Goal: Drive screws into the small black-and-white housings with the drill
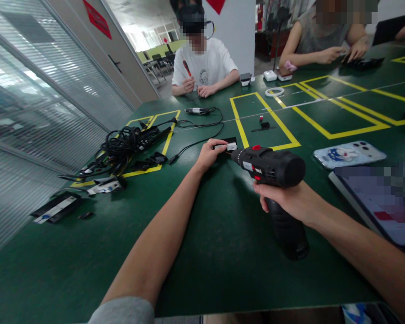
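Note:
My right hand point(283, 200) is wrapped round the grip of a black cordless drill point(270, 166) with red switches. Its chuck points left at a small black device with a white label point(232, 146) on the green table. The bit's tip is too small to tell whether it touches the device. My left hand point(211, 154) holds that device at its left end, fingers closed over it. Just beyond, a black cable point(195, 143) with a plug end runs across the table.
A tangled heap of black cables point(126, 144) lies at the left, near a black case part with a white strip point(57, 209). To the right are a phone point(349, 154) and a tablet point(384, 207). Two people sit across the table, one holding a red screwdriver point(187, 68).

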Demonstrator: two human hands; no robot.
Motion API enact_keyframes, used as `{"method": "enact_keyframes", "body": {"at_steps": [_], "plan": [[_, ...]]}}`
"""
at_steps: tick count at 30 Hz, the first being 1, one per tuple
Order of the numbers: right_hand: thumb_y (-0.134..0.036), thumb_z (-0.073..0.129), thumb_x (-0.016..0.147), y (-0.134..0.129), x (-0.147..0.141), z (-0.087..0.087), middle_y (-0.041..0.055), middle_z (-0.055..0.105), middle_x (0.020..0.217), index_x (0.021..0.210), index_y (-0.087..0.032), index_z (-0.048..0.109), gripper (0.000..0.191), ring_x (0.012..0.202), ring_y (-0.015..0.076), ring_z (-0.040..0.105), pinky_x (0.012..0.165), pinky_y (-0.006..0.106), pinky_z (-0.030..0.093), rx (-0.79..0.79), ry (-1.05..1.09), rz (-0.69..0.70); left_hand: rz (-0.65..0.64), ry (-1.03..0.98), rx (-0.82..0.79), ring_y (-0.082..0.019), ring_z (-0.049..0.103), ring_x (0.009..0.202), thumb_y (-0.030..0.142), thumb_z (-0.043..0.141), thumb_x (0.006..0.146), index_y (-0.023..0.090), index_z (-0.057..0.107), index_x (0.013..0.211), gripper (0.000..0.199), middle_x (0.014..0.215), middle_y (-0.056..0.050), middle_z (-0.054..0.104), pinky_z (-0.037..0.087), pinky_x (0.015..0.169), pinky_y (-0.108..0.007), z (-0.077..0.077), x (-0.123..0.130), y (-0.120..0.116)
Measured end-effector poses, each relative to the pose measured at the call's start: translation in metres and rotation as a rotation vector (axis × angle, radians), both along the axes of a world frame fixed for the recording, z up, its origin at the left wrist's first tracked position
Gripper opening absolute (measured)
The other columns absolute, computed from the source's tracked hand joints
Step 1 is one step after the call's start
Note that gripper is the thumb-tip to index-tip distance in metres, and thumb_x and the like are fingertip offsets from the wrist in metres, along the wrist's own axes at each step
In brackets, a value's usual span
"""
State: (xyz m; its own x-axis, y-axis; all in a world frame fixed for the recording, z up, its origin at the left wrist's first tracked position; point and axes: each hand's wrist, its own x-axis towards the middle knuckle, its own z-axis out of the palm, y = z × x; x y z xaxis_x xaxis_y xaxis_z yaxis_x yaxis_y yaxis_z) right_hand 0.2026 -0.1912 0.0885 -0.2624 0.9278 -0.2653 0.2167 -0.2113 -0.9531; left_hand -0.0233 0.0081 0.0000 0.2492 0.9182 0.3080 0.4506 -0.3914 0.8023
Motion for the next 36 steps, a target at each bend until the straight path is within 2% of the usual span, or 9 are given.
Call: {"method": "enact_keyframes", "body": {"at_steps": [19,27,36], "plan": [[-0.022,0.061,0.08,-0.0012,-0.0025,0.0003,-0.0002,0.062,0.053,0.074,-0.021,0.058,0.007,0.052,0.0166,0.059,0.058,0.032,0.045,0.02,0.01,-0.028,0.007,0.015,-0.006,-0.023,0.059,0.11,0.038,0.064,0.079,0.022,0.074,0.099,0.028,0.11,-0.004,0.069,0.043,0.106,-0.039,0.0012,0.001,-0.0008],[-0.023,0.061,0.081,0.0003,-0.0021,-0.0047,-0.0005,0.063,0.055,0.077,-0.02,0.06,0.005,0.052,0.0166,0.059,0.058,0.032,0.046,0.026,0.033,-0.029,-0.004,0.006,0.018,-0.023,0.06,0.109,0.039,0.064,0.079,0.022,0.074,0.099,0.028,0.108,-0.004,0.07,0.042,0.106,-0.038,0.0003,0.0005,-0.0007],[-0.023,0.061,0.082,-0.0012,-0.0023,0.0002,-0.0012,0.063,0.054,0.079,-0.02,0.059,0.005,0.052,0.016,0.06,0.058,0.031,0.047,0.02,0.028,-0.02,-0.005,-0.003,0.0,-0.023,0.059,0.109,0.038,0.064,0.079,0.022,0.074,0.098,0.027,0.109,-0.004,0.07,0.042,0.106,-0.038,0.0019,0.0013,-0.0017]]}}
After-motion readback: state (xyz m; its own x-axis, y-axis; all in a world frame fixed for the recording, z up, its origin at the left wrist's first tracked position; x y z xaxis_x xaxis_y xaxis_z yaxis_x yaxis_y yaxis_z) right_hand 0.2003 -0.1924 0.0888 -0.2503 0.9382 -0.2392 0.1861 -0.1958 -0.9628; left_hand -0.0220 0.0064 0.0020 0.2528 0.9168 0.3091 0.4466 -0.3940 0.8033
